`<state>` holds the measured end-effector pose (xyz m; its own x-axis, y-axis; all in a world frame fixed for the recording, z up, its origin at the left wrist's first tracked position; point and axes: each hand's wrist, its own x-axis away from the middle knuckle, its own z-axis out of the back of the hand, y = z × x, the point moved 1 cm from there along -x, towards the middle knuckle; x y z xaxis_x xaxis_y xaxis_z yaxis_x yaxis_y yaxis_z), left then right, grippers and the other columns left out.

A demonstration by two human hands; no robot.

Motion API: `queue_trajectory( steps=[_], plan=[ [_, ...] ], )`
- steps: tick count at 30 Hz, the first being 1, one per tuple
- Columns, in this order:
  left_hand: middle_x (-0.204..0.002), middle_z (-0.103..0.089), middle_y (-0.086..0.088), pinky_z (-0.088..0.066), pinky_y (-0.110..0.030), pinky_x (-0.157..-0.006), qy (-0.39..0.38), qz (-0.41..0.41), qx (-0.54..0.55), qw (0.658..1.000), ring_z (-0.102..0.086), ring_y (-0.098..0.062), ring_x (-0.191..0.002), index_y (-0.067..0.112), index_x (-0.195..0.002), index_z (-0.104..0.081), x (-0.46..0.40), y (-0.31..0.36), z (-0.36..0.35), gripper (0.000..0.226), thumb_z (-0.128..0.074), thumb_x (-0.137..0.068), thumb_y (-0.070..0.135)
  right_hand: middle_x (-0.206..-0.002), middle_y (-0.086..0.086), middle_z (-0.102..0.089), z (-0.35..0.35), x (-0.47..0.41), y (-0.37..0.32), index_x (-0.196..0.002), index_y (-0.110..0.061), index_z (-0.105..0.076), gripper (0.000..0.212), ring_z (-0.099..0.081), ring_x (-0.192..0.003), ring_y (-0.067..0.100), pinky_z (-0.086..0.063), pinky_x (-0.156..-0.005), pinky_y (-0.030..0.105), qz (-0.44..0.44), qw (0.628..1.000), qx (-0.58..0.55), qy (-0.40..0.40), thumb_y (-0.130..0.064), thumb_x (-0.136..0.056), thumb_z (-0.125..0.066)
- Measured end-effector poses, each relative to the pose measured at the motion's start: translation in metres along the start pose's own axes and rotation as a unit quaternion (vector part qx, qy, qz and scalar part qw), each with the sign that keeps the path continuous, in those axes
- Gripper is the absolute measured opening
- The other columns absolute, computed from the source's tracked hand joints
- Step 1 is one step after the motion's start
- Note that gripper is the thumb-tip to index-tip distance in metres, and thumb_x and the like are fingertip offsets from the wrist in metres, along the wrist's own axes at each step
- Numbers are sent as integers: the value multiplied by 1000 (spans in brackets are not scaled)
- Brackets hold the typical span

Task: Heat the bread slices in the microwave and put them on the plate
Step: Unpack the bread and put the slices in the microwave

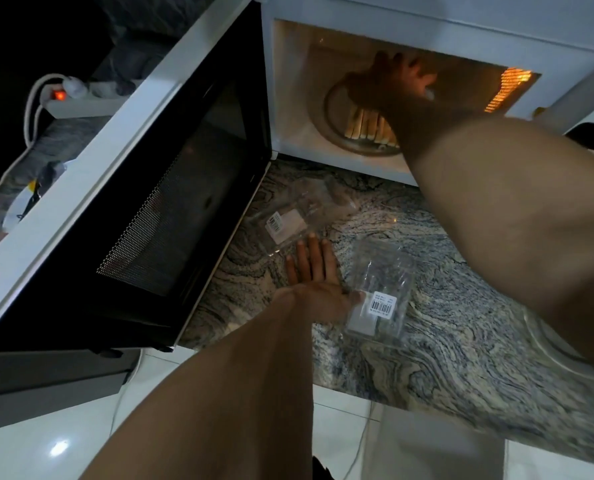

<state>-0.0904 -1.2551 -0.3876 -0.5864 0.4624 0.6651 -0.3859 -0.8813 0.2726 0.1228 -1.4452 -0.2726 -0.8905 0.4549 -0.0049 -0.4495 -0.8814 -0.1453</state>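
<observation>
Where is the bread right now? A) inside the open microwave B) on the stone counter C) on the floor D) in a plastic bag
A: the bread slices sit on the round turntable inside the microwave, whose door is swung open, with the right hand reaching in above them.

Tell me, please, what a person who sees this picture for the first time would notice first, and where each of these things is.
First comes the lit microwave at the top, its door swung wide to the left, with the right hand reaching in above the bread slices on the turntable. Below it, the left hand lies flat on the marbled counter, between two clear plastic packets with barcode labels.
</observation>
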Motion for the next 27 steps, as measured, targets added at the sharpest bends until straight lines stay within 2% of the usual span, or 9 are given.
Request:
queue_trajectory(
  steps=[3,8,14,16,20,22,23,25,27],
  plan=[
    [-148,44,-20,22,-53,-112,-1,-2,-5,1000,41,-41,-136,6,-147,32,4,1,3,100,-20,-92,73,-156,19,-36,4,8,11,-152,-18,-36,80,-24,-147,43,-11,-120,60,15,999,-21,24,-69,-90,-37],
    [-148,45,-20,20,-55,-114,5,5,7,1000,40,-42,-136,8,-146,33,4,2,4,104,-22,-90,76,-123,21,-63,12,67,36,-124,-9,-60,68,-60,-113,40,-45,-103,50,72,992,-69,78,-61,-91,-32],
    [-158,23,-24,14,-55,-117,36,27,40,998,24,-45,-144,5,-154,13,4,4,1,91,-11,-94,69,-134,10,-60,14,161,67,-126,-20,-65,49,-59,-119,30,-43,-87,28,62,981,-182,35,-55,-93,-52],
    [-161,13,-24,11,-55,-119,35,30,83,995,16,-44,-147,5,-156,2,8,4,3,89,-7,-94,68,-137,8,-58,7,189,77,-130,-27,-62,55,-57,-122,27,-44,-90,29,16,967,-254,-3,-63,-89,-54],
    [-160,26,-14,16,-48,-118,82,-2,172,982,26,-32,-147,18,-157,8,20,-2,4,68,-17,-104,51,-153,0,-44,-10,248,96,-144,-43,-42,75,-46,-135,25,-41,-108,50,-71,929,-350,-92,-73,-77,-57],
    [-165,7,-10,4,-42,-120,135,1,292,947,7,-28,-151,23,-157,-12,27,-7,4,66,-27,-101,53,-160,-1,-33,-22,272,104,-151,-42,-31,82,-39,-141,26,-37,-111,51,-90,917,-366,-129,-67,-78,-61],
    [-163,-16,-12,-13,-38,-118,158,15,369,916,-17,-29,-148,19,-154,-29,36,-8,3,66,-33,-98,55,-160,0,-32,-24,285,106,-153,-40,-28,87,-38,-142,26,-37,-111,49,-91,915,-365,-143,-66,-77,-62],
    [-130,-58,-11,-37,-27,-91,180,21,480,858,-54,-25,-111,13,-131,-58,55,-9,6,48,-45,-99,46,-156,-1,-39,-32,304,109,-155,-33,-27,97,-43,-137,25,-39,-111,45,-93,914,-359,-168,-67,-73,-66],
    [-97,-63,0,-42,-24,-74,175,-28,489,854,-58,-19,-88,21,-108,-64,72,-6,5,20,-52,-99,33,-142,-6,-50,-38,315,107,-155,-30,-28,95,-51,-126,21,-44,-107,42,-99,906,-372,-175,-59,-76,-70]
  ],
)
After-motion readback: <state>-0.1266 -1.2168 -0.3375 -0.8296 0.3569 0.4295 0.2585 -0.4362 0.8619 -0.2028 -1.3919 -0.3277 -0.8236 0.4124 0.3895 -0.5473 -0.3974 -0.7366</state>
